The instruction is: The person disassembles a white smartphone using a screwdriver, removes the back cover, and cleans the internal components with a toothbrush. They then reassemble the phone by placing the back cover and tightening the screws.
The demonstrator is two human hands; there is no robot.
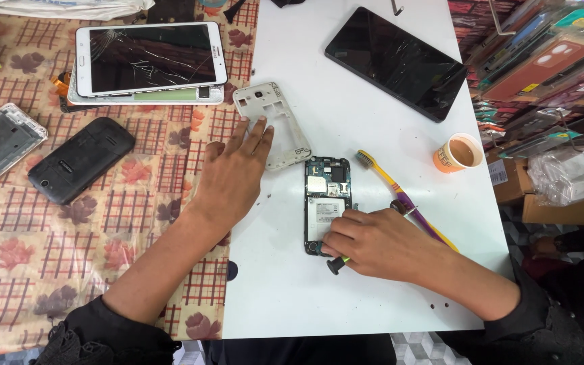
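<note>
White board [346,94] over patterned cloth [49,230]. Left hand [232,174] flat, fingers spread, tips touching grey phone frame [273,122]. Right hand [373,242] curled shut around screwdriver [336,264], resting on opened phone [328,200] at board centre. Toothbrush [400,196] and cup [458,153] just right.

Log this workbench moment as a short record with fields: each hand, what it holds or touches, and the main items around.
left hand: flat on table, fingertips on white phone mid-frame
right hand: grips black-handled screwdriver, resting on opened phone
opened phone: back off, circuit board exposed, on white board
toothbrush: yellow and purple, right of phone
paper cup: upright, holds brown drink
cracked white tablet: on patterned cloth
</note>
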